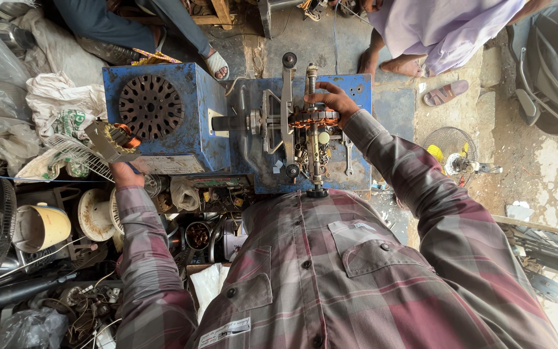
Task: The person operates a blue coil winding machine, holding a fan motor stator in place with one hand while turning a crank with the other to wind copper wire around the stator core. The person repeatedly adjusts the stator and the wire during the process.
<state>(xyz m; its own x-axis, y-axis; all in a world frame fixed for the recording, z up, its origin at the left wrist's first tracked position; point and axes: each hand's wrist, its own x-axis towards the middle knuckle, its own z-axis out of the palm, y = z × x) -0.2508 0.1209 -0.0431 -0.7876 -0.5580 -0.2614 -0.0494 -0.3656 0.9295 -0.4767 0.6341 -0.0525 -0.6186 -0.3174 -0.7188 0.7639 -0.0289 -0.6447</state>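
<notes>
The right hand [332,100] gripped the copper coil [313,118] on the blue machine [182,129], while the left hand [126,173] held a motor part [114,139] beside it.

Head camera, steep downward view, close over workbench [363,97]

A maroon-and-grey plaid shirt [330,271], a blue machine box [192,123], copper-orange windings [314,117], a cream-yellow bucket [41,227], a lilac garment [440,26].
</notes>
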